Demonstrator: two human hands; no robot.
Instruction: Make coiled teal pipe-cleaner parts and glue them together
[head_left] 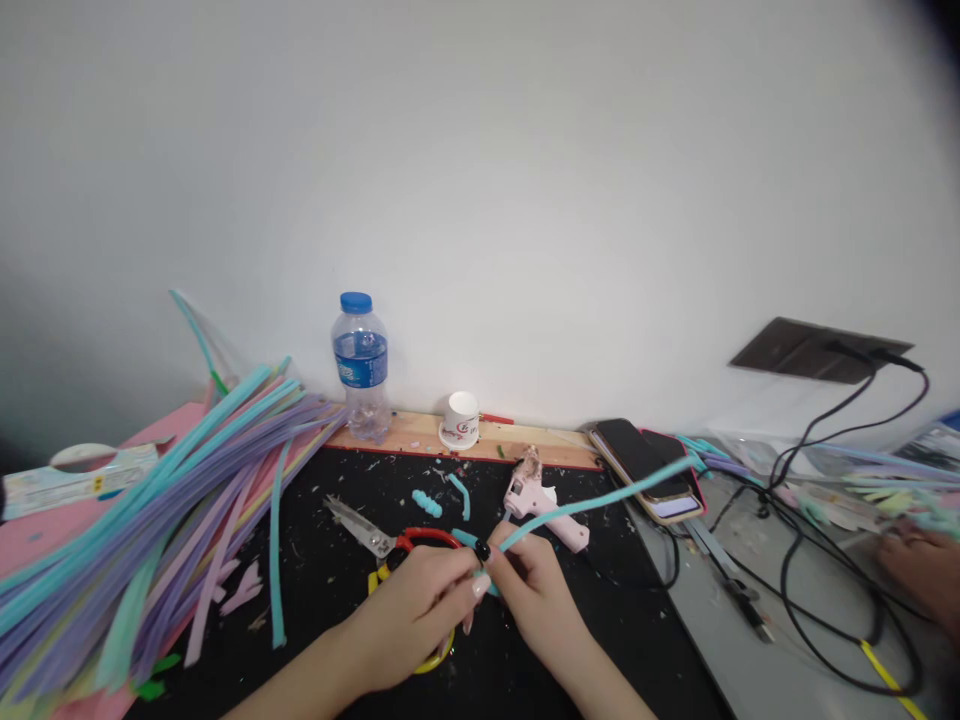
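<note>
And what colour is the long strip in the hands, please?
The strip is light turquoise; it shows best in the head view.

Both hands (pixel 420 605) (pixel 536 585) sit close together, fingertips (pixel 481 585) pinched, forearms (pixel 300 680) (pixel 600 680) angling inward from below.

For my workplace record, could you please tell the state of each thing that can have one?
Turquoise pipe cleaner: curved, held by left hand and right hand
Scissors: lying, partly covered; opening unclear
Plastic bottle: upright, capped
Paper cup: seemingly upside down
Glue gun: lying on its side
Phones: lying, overlapping
USB plug: unconnected
Wall plug: inserted
</note>
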